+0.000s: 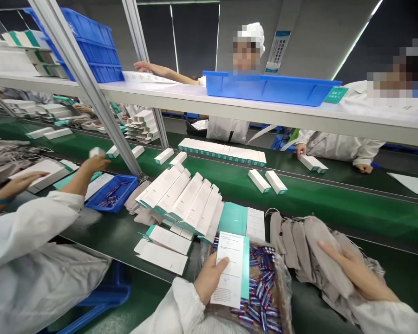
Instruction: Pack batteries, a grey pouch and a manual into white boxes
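Grip left: left hand (212, 278) clamped on printed leaflet (229, 270), above plastic bag of blue cylinders (261, 297)
Grip right: right hand (355, 273) spread open on grey cloth pouches (320, 260)

Bright, even overhead light; soft shadow beneath the white shelf (209, 99). Wide-angle bowing toward the frame edges, strongest along the metal upright (83, 83) at upper left. Fairly crisp leaflet (228, 269) at bottom centre. Pixelated patches at upper centre and upper right.
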`<state>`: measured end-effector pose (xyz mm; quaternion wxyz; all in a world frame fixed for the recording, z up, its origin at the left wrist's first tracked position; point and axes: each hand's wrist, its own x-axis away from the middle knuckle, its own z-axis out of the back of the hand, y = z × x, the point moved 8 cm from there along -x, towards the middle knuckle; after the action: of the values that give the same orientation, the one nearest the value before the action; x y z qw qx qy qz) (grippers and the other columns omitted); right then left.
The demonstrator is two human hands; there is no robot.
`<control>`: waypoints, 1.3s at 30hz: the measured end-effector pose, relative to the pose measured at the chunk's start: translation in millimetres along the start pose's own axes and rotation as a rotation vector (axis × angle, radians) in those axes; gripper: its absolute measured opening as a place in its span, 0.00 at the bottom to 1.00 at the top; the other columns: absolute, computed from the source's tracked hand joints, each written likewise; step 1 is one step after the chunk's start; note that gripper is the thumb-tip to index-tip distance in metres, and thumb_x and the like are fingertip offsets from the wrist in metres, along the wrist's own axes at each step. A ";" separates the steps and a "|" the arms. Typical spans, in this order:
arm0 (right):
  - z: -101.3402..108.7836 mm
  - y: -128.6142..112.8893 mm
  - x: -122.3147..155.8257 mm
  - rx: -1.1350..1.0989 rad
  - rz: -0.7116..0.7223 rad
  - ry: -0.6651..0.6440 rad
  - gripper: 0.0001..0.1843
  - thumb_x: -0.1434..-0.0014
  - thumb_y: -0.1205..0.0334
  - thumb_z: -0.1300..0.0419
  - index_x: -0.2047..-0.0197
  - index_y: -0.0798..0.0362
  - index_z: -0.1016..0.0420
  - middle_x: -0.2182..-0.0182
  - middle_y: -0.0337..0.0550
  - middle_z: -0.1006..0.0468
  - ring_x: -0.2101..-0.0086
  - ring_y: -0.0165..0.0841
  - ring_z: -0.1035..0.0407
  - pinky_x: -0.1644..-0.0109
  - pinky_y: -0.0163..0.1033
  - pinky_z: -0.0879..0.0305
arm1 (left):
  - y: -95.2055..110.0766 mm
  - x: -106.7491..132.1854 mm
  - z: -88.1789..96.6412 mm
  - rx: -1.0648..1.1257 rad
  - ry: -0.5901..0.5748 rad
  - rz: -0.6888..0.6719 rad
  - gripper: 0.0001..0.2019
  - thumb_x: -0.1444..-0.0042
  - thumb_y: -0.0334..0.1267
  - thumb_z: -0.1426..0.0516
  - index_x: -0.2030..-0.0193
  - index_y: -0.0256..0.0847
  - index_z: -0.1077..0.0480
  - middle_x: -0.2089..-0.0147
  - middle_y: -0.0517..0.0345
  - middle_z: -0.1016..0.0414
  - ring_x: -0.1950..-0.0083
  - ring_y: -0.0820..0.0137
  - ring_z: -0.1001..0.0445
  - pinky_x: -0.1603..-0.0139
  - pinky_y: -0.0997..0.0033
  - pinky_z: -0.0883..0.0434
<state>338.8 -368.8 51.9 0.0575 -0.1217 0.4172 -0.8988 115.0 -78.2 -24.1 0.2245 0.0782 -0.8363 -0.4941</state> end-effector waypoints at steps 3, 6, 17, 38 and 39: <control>-24.2 -22.9 27.9 0.016 -0.004 -0.316 0.52 0.59 0.39 0.34 0.35 0.49 0.45 0.35 0.49 0.49 0.37 0.49 0.53 0.35 0.52 0.50 | 32.5 4.9 2.0 -0.255 0.045 -0.212 0.22 0.49 0.48 0.40 0.52 0.37 0.27 0.50 0.47 0.24 0.47 0.55 0.29 0.44 0.60 0.36; -74.5 -51.5 78.5 0.010 0.132 -0.828 0.42 0.53 0.43 0.36 0.37 0.46 0.41 0.36 0.44 0.43 0.37 0.44 0.50 0.33 0.49 0.55 | 61.1 13.8 -6.7 -0.516 0.022 -0.393 0.18 0.43 0.44 0.45 0.48 0.41 0.28 0.49 0.50 0.25 0.46 0.57 0.30 0.41 0.64 0.39; -130.4 -96.2 134.0 -0.340 0.098 -0.983 0.30 0.45 0.44 0.42 0.40 0.41 0.38 0.41 0.42 0.34 0.46 0.43 0.36 0.40 0.50 0.43 | 42.1 31.2 -40.0 -0.480 -0.457 -0.198 0.21 0.41 0.49 0.49 0.48 0.37 0.29 0.53 0.52 0.24 0.52 0.61 0.29 0.48 0.69 0.36; -189.8 -68.8 118.7 -0.414 0.247 -0.318 0.37 0.50 0.39 0.41 0.44 0.55 0.34 0.46 0.55 0.30 0.46 0.48 0.37 0.43 0.51 0.38 | 32.8 41.0 -18.1 -0.279 -0.148 -0.079 0.24 0.42 0.49 0.50 0.44 0.35 0.32 0.40 0.48 0.32 0.36 0.58 0.40 0.32 0.58 0.48; -193.8 -69.3 120.6 -0.429 0.250 -0.342 0.33 0.49 0.39 0.42 0.48 0.56 0.31 0.49 0.55 0.27 0.47 0.48 0.35 0.43 0.50 0.37 | 32.9 41.8 -18.5 -0.349 -0.160 -0.087 0.25 0.41 0.49 0.51 0.43 0.34 0.34 0.38 0.48 0.35 0.34 0.59 0.42 0.31 0.58 0.50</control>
<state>170.7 -206.2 4.9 0.2103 -0.2283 0.5935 -0.7426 89.3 -91.1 24.3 0.1459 0.0347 -0.7490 -0.6454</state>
